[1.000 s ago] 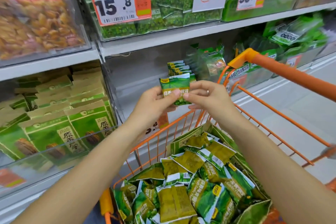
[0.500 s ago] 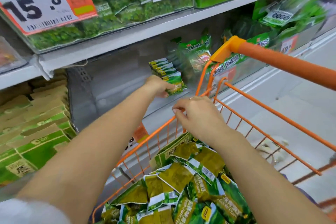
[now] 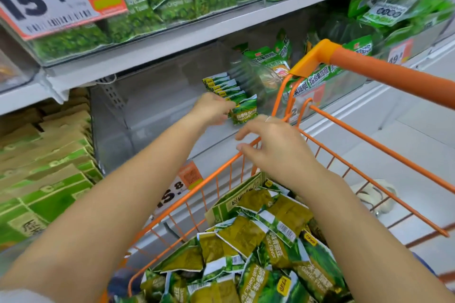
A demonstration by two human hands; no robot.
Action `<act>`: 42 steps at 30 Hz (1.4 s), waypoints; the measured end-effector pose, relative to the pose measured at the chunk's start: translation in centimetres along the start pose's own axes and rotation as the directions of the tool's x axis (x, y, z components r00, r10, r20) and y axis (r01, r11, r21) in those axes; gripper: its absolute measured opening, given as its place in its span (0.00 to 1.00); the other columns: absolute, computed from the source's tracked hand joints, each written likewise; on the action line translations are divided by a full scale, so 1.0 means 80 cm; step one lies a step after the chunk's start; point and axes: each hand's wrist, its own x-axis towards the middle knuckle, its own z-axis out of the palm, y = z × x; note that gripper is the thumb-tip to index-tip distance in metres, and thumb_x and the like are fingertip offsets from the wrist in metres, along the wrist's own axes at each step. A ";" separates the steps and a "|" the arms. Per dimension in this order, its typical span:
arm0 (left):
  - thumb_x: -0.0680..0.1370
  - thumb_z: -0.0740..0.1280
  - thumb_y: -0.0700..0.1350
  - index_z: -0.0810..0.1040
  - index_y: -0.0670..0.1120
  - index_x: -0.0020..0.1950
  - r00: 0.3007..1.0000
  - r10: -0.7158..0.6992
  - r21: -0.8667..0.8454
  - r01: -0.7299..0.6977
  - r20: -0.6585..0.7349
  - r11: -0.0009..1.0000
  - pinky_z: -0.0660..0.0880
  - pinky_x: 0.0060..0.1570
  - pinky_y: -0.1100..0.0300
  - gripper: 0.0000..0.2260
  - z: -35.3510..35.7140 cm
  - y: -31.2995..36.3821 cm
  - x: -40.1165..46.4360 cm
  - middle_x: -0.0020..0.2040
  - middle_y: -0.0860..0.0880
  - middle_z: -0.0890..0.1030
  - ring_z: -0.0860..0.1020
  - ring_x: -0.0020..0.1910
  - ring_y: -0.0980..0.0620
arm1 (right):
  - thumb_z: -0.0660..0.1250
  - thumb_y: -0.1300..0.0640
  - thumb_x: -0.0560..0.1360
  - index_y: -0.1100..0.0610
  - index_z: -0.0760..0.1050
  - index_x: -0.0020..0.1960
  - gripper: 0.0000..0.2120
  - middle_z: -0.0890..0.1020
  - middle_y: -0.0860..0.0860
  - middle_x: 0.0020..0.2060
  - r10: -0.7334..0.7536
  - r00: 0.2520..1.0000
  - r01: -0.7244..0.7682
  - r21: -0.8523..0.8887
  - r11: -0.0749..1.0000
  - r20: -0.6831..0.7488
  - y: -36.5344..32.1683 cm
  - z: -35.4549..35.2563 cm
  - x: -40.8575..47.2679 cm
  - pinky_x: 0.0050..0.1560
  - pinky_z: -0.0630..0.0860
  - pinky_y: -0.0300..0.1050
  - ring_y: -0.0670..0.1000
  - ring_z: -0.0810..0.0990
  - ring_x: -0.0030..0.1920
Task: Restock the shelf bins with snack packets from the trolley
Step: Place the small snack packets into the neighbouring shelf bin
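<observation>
Packet: one green snack packet (image 3: 244, 112) is now at the front of the row of packets (image 3: 222, 86) standing in the clear shelf bin (image 3: 157, 115); a second ago it was out in front of the person, pinched between both hands.
Change: the left hand (image 3: 211, 110) has carried it forward into the bin alone, while the right has let go and dropped back over the trolley rim (image 3: 197, 187).
Meaning: one more packet is as good as shelved (my reading; it looks to be leaning on the row, though the hand hides its lower edge), and the free hand is already placed to fetch the next.
Left grip: fingers curled round the packet's left edge, holding it upright against the row; not yet released.
Right grip: the right hand (image 3: 275, 147) holds nothing, fingers loosely bent and spread, hovering just above the orange wire of the rim; whether a fingertip touches the wire I cannot tell.
Supply: the heap of packets in the trolley (image 3: 258, 253) lies right under the right forearm, plenty left.
Bin: mostly bare behind and to the left of the short row, so restocking looks early.
Next: let go on the left, dip the right into the heap.
</observation>
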 end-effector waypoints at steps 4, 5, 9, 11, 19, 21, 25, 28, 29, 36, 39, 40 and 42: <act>0.77 0.66 0.41 0.77 0.50 0.42 0.973 0.232 -0.002 -0.232 0.017 0.973 0.74 0.40 0.60 0.05 -0.023 -0.009 -0.078 0.40 0.49 0.81 0.79 0.40 0.52 | 0.73 0.44 0.70 0.50 0.79 0.39 0.10 0.80 0.44 0.34 0.098 0.978 -0.102 0.015 0.995 0.185 -0.012 -0.022 -0.005 0.39 0.73 0.43 0.45 0.78 0.39; 0.77 0.67 0.42 0.77 0.52 0.41 0.962 0.273 0.023 -0.273 0.022 0.962 0.74 0.40 0.60 0.06 -0.023 -0.020 -0.095 0.40 0.48 0.82 0.79 0.40 0.52 | 0.73 0.43 0.69 0.51 0.79 0.40 0.12 0.81 0.46 0.37 0.121 0.947 -0.098 -0.092 0.991 0.298 -0.011 -0.022 -0.008 0.40 0.74 0.43 0.46 0.79 0.40; 0.76 0.66 0.48 0.77 0.55 0.44 0.871 0.464 0.358 -0.387 -0.159 0.849 0.75 0.43 0.58 0.02 -0.019 -0.051 -0.122 0.37 0.59 0.79 0.79 0.41 0.54 | 0.74 0.43 0.69 0.58 0.75 0.61 0.26 0.81 0.55 0.54 0.263 0.684 0.004 -0.364 0.931 0.681 -0.004 -0.003 -0.023 0.52 0.77 0.50 0.55 0.78 0.54; 0.77 0.64 0.48 0.78 0.54 0.48 0.818 0.536 0.435 -0.413 -0.208 0.800 0.75 0.42 0.57 0.03 -0.017 -0.049 -0.123 0.36 0.61 0.77 0.79 0.41 0.54 | 0.74 0.47 0.70 0.56 0.68 0.69 0.32 0.78 0.55 0.58 0.286 0.580 0.002 -0.352 0.936 0.763 -0.003 0.012 -0.026 0.54 0.75 0.49 0.55 0.75 0.58; 0.79 0.63 0.47 0.78 0.51 0.51 0.757 0.638 0.460 -0.521 -0.139 0.719 0.77 0.44 0.53 0.05 -0.015 -0.057 -0.123 0.41 0.58 0.79 0.78 0.41 0.55 | 0.69 0.59 0.72 0.61 0.79 0.48 0.06 0.74 0.50 0.34 0.101 0.792 -0.139 0.018 0.990 0.602 0.012 -0.003 -0.014 0.36 0.70 0.43 0.45 0.72 0.33; 0.79 0.65 0.46 0.79 0.51 0.50 0.774 0.613 0.214 -0.579 -0.158 0.787 0.77 0.46 0.55 0.04 -0.017 -0.054 -0.126 0.41 0.56 0.81 0.79 0.41 0.57 | 0.68 0.58 0.75 0.60 0.78 0.48 0.05 0.73 0.50 0.33 0.124 0.835 -0.310 0.272 0.911 0.537 0.007 -0.019 -0.012 0.36 0.75 0.43 0.44 0.72 0.32; 0.77 0.64 0.54 0.81 0.49 0.48 0.796 0.593 -0.119 -0.605 -0.121 0.788 0.76 0.42 0.60 0.11 -0.023 -0.050 -0.141 0.38 0.53 0.82 0.80 0.39 0.57 | 0.71 0.47 0.65 0.50 0.78 0.58 0.22 0.79 0.48 0.48 0.174 0.892 -0.408 0.577 0.708 0.416 0.005 -0.022 -0.006 0.45 0.78 0.49 0.45 0.78 0.49; 0.74 0.68 0.53 0.82 0.52 0.40 0.802 0.589 -0.207 -0.596 -0.102 0.776 0.77 0.37 0.58 0.07 -0.027 -0.051 -0.145 0.34 0.53 0.81 0.80 0.33 0.53 | 0.72 0.44 0.62 0.54 0.71 0.68 0.37 0.78 0.54 0.61 0.233 0.906 -0.416 0.634 0.652 0.355 0.006 -0.017 -0.005 0.53 0.75 0.49 0.48 0.77 0.59; 0.75 0.70 0.50 0.81 0.52 0.38 0.804 0.583 -0.221 -0.594 -0.118 0.774 0.76 0.35 0.59 0.06 -0.028 -0.051 -0.145 0.32 0.53 0.81 0.79 0.31 0.54 | 0.74 0.45 0.64 0.55 0.72 0.67 0.34 0.78 0.59 0.59 0.209 0.911 -0.402 0.655 0.639 0.355 0.004 -0.018 -0.007 0.54 0.74 0.48 0.48 0.78 0.56; 0.76 0.71 0.41 0.81 0.49 0.39 0.808 0.534 -0.231 -0.586 -0.249 0.777 0.79 0.36 0.58 0.06 -0.027 -0.052 -0.143 0.32 0.51 0.82 0.80 0.31 0.54 | 0.70 0.61 0.73 0.55 0.80 0.54 0.11 0.86 0.53 0.44 0.064 0.952 -0.266 0.706 0.656 0.299 -0.004 -0.019 -0.013 0.43 0.75 0.33 0.42 0.83 0.44; 0.76 0.70 0.41 0.81 0.48 0.39 0.818 0.517 -0.244 -0.571 -0.253 0.784 0.79 0.36 0.57 0.06 -0.024 -0.051 -0.144 0.32 0.48 0.82 0.80 0.31 0.52 | 0.70 0.63 0.73 0.60 0.81 0.55 0.10 0.86 0.51 0.45 0.109 0.960 -0.268 0.724 0.636 0.259 -0.004 -0.018 -0.011 0.48 0.76 0.34 0.44 0.84 0.47; 0.76 0.70 0.42 0.81 0.48 0.40 0.817 0.517 -0.251 -0.572 -0.256 0.781 0.79 0.36 0.58 0.05 -0.024 -0.050 -0.145 0.33 0.49 0.83 0.80 0.32 0.52 | 0.72 0.60 0.72 0.60 0.80 0.56 0.13 0.85 0.53 0.49 0.143 0.960 -0.274 0.717 0.640 0.239 0.002 -0.014 -0.009 0.55 0.77 0.40 0.47 0.83 0.52; 0.74 0.71 0.45 0.80 0.48 0.41 0.820 0.524 -0.281 -0.571 -0.230 0.771 0.79 0.38 0.58 0.03 -0.027 -0.049 -0.149 0.35 0.49 0.83 0.81 0.33 0.52 | 0.77 0.54 0.67 0.60 0.78 0.61 0.24 0.82 0.56 0.56 0.217 0.955 -0.294 0.706 0.644 0.200 0.005 -0.009 -0.006 0.63 0.75 0.51 0.52 0.80 0.59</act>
